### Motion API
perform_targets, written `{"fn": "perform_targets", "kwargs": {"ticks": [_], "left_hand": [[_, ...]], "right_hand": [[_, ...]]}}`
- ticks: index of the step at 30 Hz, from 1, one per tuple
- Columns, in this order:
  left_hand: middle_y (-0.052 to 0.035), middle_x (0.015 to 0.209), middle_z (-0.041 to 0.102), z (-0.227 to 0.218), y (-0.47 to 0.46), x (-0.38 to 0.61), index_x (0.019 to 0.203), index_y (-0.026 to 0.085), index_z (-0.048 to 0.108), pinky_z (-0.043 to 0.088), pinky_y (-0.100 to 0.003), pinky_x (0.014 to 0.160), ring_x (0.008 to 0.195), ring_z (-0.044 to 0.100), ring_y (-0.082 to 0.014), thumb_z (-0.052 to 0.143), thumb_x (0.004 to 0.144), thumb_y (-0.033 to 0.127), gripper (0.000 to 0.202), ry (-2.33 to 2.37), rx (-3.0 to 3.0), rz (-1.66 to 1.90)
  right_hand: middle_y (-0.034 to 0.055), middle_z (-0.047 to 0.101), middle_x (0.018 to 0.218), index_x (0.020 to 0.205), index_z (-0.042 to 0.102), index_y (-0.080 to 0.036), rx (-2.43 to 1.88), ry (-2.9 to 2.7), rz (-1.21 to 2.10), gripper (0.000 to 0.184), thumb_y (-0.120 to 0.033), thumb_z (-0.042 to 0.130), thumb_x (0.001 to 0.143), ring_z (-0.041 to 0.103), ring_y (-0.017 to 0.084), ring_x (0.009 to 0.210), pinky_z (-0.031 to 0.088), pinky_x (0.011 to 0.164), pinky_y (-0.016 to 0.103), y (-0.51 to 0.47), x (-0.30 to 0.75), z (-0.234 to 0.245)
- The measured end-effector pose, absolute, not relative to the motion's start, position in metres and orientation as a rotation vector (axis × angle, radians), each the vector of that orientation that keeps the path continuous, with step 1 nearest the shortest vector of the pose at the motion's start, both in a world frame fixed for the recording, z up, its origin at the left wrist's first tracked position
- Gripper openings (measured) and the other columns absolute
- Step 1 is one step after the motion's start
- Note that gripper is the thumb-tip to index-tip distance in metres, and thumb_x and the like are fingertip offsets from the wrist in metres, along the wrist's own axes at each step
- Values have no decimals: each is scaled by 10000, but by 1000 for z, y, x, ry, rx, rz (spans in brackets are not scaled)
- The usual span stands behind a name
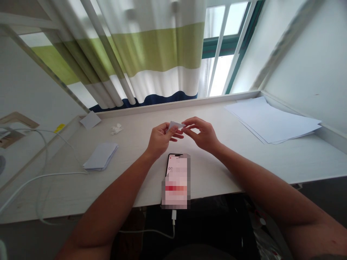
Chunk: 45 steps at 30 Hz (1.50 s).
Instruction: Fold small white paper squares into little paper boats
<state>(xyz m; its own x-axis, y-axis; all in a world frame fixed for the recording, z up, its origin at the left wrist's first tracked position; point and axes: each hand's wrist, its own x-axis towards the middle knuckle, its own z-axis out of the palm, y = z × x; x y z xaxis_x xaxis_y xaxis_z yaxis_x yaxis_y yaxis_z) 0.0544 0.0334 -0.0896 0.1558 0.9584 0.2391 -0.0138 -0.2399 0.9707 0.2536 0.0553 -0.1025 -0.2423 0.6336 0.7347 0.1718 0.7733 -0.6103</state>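
Above the middle of the white desk, my left hand [160,140] pinches a small folded piece of white paper [173,125] between thumb and fingers. My right hand [202,133] comes in from the other side, its thumb and index finger closed on the pointed right end of the same paper. The paper's lower part is hidden behind the left thumb. Just below the hands lies a phone [176,184] with its screen lit and partly pixelated, a white cable plug [174,215] in its lower end.
A stack of small white sheets [101,156] lies left, near a crumpled tissue [116,129] and a single square sheet [90,120]. Large white sheets [273,121] are spread at the right. White cables [40,177] loop over the desk's left side. Behind hangs a striped curtain [159,50].
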Motion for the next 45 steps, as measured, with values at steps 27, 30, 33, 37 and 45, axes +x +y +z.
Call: {"fn": "perform_targets", "kwargs": {"ticks": [27, 30, 33, 37, 45], "left_hand": [[-31, 937, 795, -88, 28, 56, 1170, 241, 575, 619, -291, 599, 741, 792, -194, 690, 1001, 540, 362, 865, 1501, 1089], [-50, 921, 801, -88, 29, 54, 1124, 223, 571, 608, -291, 577, 713, 789, -201, 691, 997, 550, 371, 851, 1479, 1058], [-82, 945, 809, -89, 31, 54, 1090, 201, 574, 602, -281, 563, 738, 796, -209, 703, 982, 578, 413, 857, 1465, 1053], [-116, 1014, 815, -90, 31, 54, 1073, 171, 615, 606, -272, 557, 775, 797, -211, 766, 937, 580, 457, 869, 1493, 1063], [-91, 867, 791, -90, 30, 54, 968, 149, 738, 628, -287, 606, 871, 795, -243, 862, 864, 497, 384, 973, 1535, 1177]], "right_hand": [[50, 818, 951, 1073, 805, -250, -698, -1871, 475, 213, -434, 704, 1035, 783, 221, 861, 686, 795, 418, 55, 257, -102], [42, 823, 937, 1040, 807, -244, -718, -1848, 549, 213, -439, 724, 1016, 778, 209, 846, 682, 821, 424, 57, 256, -106], [36, 825, 912, 1011, 804, -230, -751, -1809, 621, 227, -449, 749, 992, 771, 196, 809, 674, 815, 417, 60, 256, -108], [34, 822, 881, 967, 804, -215, -798, -1816, 673, 252, -462, 758, 975, 761, 186, 775, 666, 795, 404, 60, 257, -106], [42, 823, 912, 958, 797, -217, -740, -1826, 724, 214, -429, 769, 972, 764, 193, 825, 671, 811, 408, 57, 256, -102]]}}
